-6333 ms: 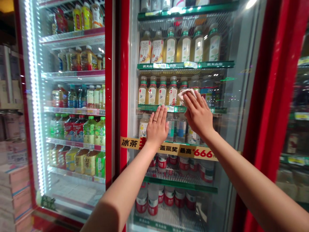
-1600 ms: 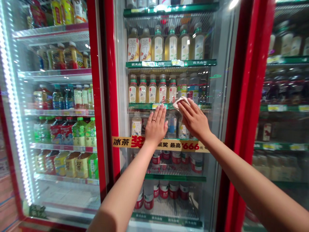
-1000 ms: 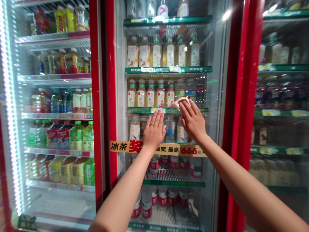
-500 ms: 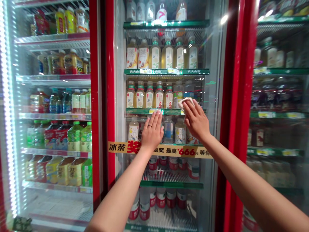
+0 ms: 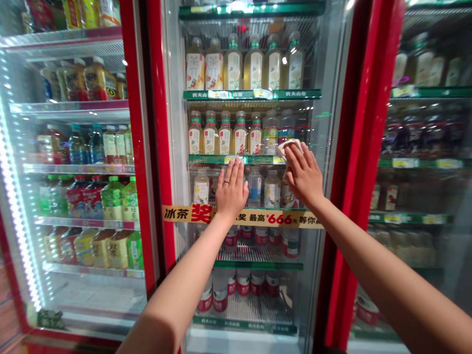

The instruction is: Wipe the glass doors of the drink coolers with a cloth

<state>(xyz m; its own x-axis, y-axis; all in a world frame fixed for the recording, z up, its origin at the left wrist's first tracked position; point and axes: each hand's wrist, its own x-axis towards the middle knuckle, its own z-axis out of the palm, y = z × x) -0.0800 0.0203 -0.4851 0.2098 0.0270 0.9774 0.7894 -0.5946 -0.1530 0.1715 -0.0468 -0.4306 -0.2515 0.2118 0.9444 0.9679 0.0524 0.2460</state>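
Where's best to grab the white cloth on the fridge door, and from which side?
Probably its bunched upper edge, from above: only that part of the cloth shows past the right hand, which presses the rest flat on the glass door.

Arms outstretched; left hand (image 5: 231,192) and right hand (image 5: 304,176) pressed flat.

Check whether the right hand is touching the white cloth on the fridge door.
Touching. The head view shows the right hand spread flat over the white cloth against the glass door. Only the cloth's top edge shows past the fingertips.
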